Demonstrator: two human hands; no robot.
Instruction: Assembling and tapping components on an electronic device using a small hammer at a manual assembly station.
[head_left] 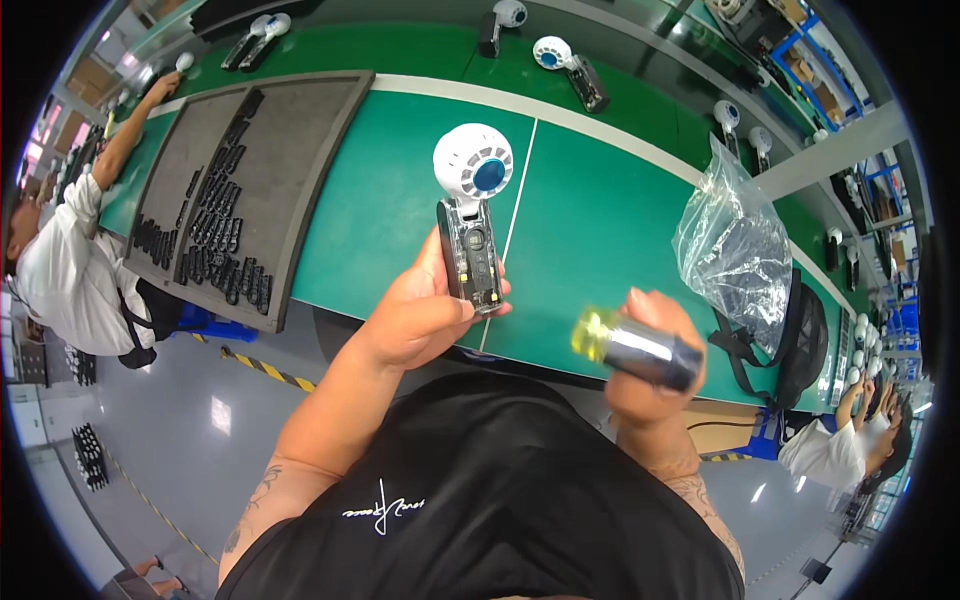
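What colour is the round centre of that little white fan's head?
Blue, ringed by the white round-headed handheld fan grille; the head view shows it best.

Motion-blurred screwdriver, small black tray parts indistinct

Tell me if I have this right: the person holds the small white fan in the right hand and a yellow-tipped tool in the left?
Not quite: the hands are swapped. In the head view the left hand holds the small white fan, and the right hand holds the yellow-tipped tool.
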